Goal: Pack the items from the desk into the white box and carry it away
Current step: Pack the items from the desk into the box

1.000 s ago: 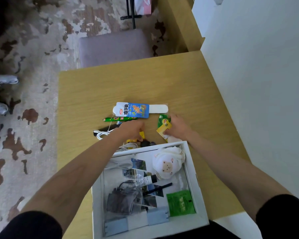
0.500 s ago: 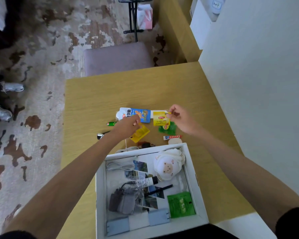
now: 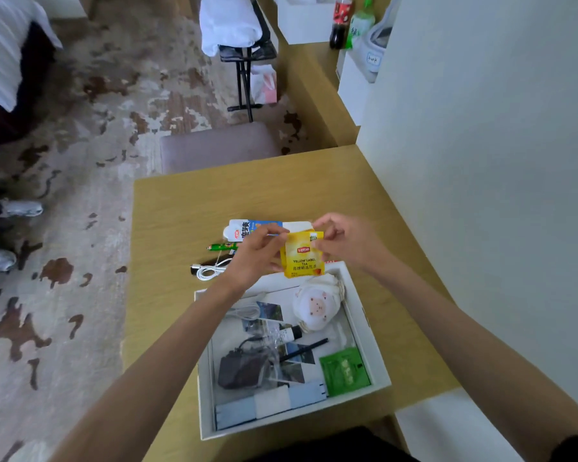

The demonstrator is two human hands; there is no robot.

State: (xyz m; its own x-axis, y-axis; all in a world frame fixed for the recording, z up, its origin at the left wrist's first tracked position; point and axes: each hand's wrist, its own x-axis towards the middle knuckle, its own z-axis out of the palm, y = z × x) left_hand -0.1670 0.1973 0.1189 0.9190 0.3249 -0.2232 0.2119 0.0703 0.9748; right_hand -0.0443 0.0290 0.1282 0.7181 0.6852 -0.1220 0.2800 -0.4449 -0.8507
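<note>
A yellow Lipton tea packet [image 3: 302, 256] hangs upright above the far rim of the white box [image 3: 379, 355]. My left hand [image 3: 256, 256] pinches its left side and my right hand [image 3: 342, 241] pinches its top right corner. The box sits on the wooden desk [image 3: 187, 208] and holds a pig-faced pouch [image 3: 316, 306], a green sachet [image 3: 344, 371], a dark charger [image 3: 239, 371], photos and a small tube. On the desk behind my hands lie a blue-and-white packet [image 3: 247, 226], a green pen [image 3: 221, 247] and a white cable [image 3: 209, 270].
A white wall [image 3: 481, 161] borders the desk's right side. A padded stool [image 3: 217, 146] stands at the far edge. Beyond, a black stand holds white cloth [image 3: 229, 23], and bottles [image 3: 339, 21] sit on a counter. A person's shoes [image 3: 22, 208] are on the patterned carpet at left.
Both hands rose from the desk items and came together; the right hand lifted the yellow tea packet, and the left hand now pinches it too, above the box's far rim.
</note>
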